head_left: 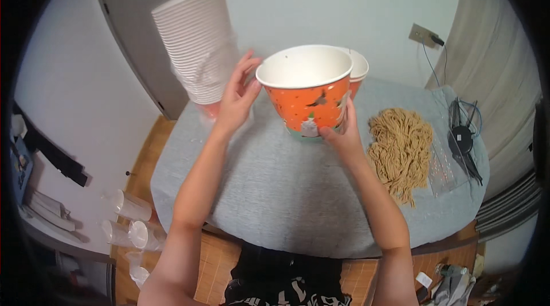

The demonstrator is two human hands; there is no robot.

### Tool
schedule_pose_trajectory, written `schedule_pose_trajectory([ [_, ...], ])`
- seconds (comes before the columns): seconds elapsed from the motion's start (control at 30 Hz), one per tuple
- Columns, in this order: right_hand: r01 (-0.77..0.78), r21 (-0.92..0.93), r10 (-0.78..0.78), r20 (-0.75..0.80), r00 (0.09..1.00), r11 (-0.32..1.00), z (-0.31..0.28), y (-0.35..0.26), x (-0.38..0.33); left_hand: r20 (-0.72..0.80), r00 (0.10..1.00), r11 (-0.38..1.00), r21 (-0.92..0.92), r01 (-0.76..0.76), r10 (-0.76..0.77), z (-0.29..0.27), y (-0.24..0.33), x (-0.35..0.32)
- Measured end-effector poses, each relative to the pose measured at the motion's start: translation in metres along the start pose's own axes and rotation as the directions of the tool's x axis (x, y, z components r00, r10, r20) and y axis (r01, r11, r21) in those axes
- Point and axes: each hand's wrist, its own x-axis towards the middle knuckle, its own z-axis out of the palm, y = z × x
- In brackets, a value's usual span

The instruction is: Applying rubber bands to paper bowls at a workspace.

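Up close: an orange bowl lifted off the surface

Only one view, from the head, so we read everything from it. Our right hand (pixel 342 134) grips the orange paper bowl (pixel 306 97) at its lower side, thumb on the printed wall, holding it up above the surface (pixel 275 191) with the white inside tilted toward us. Our left hand (pixel 236 99) is spread, fingertips near the bowl's rim, lying between it and the tall stack of white bowls (pixel 197 42); we cannot tell whether it touches either one. A second orange bowl (pixel 358 71) sits just behind the held one, likely nested stock. To the right a heap of dry noodles (pixel 400 148) lies on the grey cloth, with a clear plastic bag (pixel 444 168) beside it and black cables (pixel 464 137) further right. Clear cups (pixel 130 220) lie on the floor at the left.
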Motion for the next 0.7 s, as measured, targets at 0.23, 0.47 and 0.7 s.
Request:
schedule_pose_trajectory([
  [0.23, -0.243, -0.180, 0.226, -0.112, 0.968, 0.953, 0.007, 0.045, -0.041, -0.002, 0.931, 0.869, -0.359, 0.340, -0.365, 0.042, -0.061, -0.070],
  [0.47, -0.158, -0.372, 0.164, -0.017, 0.986, 0.915, 0.008, 0.052, -0.053, 0.169, 0.897, 0.901, -0.084, 0.425, -0.408, 0.017, -0.091, -0.096],
  [0.7, -0.028, -0.846, 0.135, 0.052, 0.990, 0.533, -0.014, 0.028, -0.046, 0.130, 0.945, 0.953, 0.015, 0.302, -0.301, 0.017, -0.096, -0.070],
])
